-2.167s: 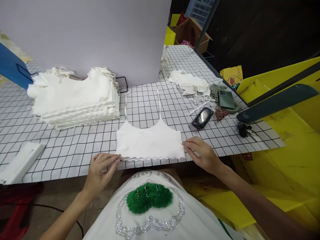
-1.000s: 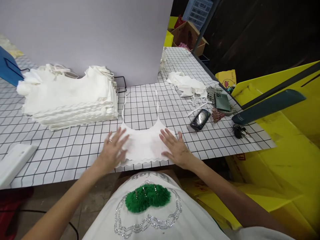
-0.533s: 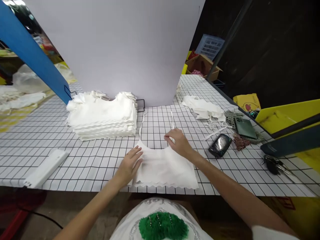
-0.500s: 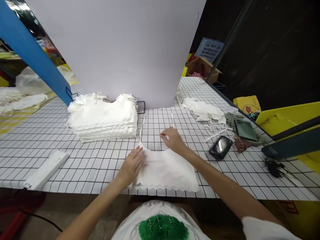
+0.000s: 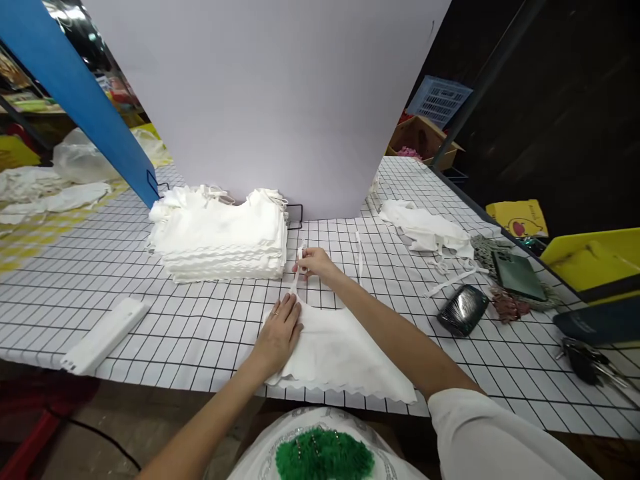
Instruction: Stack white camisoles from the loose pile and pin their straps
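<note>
A white strappy crop top (image 5: 345, 353) lies flat near the front edge of the grid-patterned table (image 5: 150, 320). My left hand (image 5: 281, 332) presses flat on the top's left part, fingers spread. My right hand (image 5: 314, 261) reaches across and pinches the top's left shoulder strap (image 5: 297, 273), lifting it slightly off the table. The other strap (image 5: 359, 248) lies straight on the table. A stack of folded white tops (image 5: 220, 233) sits just left of my right hand.
A lilac backdrop board (image 5: 270, 93) stands behind the stack. A loose white garment (image 5: 425, 230), a black phone (image 5: 463, 310), a green phone (image 5: 517, 275) and keys (image 5: 585, 350) lie to the right. A white bar-shaped object (image 5: 103, 335) is at left, a blue panel (image 5: 75, 87) beyond.
My hands went from smoothing the top to the straps. My right hand crossed from the right strap to the left strap and pinched it. The view tilted up.
</note>
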Demonstrator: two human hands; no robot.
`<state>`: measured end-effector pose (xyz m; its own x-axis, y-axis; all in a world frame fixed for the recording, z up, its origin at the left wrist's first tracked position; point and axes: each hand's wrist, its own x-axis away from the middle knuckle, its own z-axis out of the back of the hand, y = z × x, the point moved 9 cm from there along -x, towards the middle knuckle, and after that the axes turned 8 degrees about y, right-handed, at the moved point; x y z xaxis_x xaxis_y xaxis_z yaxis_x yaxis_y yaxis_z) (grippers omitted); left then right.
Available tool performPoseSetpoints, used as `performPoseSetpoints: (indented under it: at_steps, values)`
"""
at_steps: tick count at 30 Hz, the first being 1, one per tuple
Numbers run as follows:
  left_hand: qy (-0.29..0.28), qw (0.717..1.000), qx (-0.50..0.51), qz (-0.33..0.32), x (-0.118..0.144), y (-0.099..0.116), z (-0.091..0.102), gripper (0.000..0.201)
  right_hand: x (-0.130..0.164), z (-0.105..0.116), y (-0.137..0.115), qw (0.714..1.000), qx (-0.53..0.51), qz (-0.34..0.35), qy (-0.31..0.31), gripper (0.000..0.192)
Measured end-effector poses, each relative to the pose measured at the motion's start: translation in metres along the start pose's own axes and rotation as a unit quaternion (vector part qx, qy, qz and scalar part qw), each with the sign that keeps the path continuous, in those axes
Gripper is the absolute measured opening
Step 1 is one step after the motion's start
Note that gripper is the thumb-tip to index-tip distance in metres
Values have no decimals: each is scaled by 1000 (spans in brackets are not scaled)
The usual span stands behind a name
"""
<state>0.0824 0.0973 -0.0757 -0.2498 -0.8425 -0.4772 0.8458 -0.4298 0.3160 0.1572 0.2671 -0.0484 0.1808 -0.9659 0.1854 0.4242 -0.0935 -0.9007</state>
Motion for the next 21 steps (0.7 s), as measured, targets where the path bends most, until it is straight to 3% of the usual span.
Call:
performPoseSetpoints:
  at_steps: [4, 8, 12, 16, 18, 19, 20, 21]
  values:
    - [5, 1000, 2, 0, 1, -1, 0, 43, -10, 21, -9, 985, -171, -29, -10, 19]
    - [8, 1000, 12, 5, 2, 0, 0, 44, -27, 58, -29, 961, -274, -25, 12, 14]
    - [10, 999, 43, 24, 2, -4, 2, 43, -36, 92, -58, 948, -316, 5, 33, 4]
    - [11, 983, 162, 83, -2, -9, 13, 38, -16, 96, -81, 954, -291, 65, 9, 13]
    - [24, 950, 266, 159, -6, -11, 24, 33, 8, 91, -83, 957, -270, 107, 1, 22]
    - [23, 918, 334, 213, -7, -12, 27, 32, 23, 89, -82, 957, -260, 130, 2, 25]
    - [17, 870, 410, 272, -7, -11, 26, 31, 41, 87, -81, 956, -250, 153, 4, 27]
    - [1, 804, 493, 332, -6, -7, 23, 33, 60, 83, -78, 955, -236, 179, 4, 27]
